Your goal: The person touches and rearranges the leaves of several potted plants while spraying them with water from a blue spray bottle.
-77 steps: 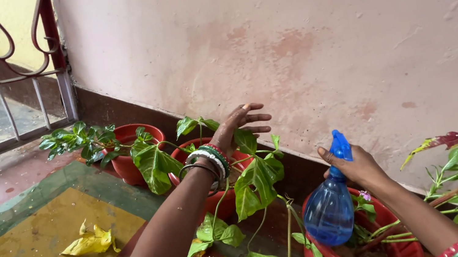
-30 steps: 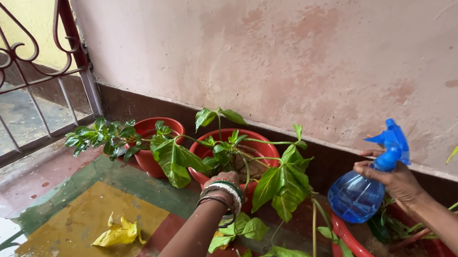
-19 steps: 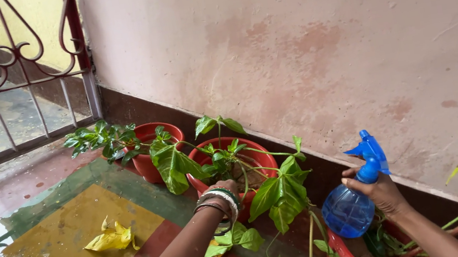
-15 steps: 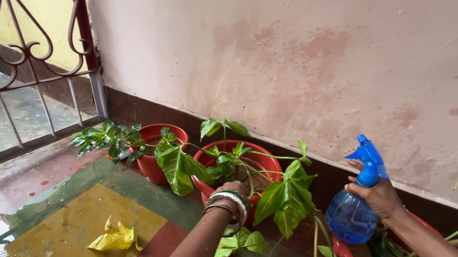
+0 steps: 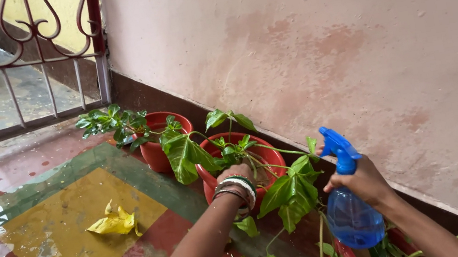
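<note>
Blue spray bottle (image 5: 352, 213) gripped by right hand (image 5: 365, 181) just right of middle red pot (image 5: 213, 182); left hand (image 5: 235, 174), grip hidden, at pot's near rim; thin stems (image 5: 273, 152) could be snapped if tugged

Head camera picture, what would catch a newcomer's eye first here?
Likely the translucent blue plastic spray bottle gripped in the right hand at lower right, vivid against the stained pink wall. Next, the left hand with its bangles, resting at the rim of the round red plastic pot of green leaves in the centre.
</note>
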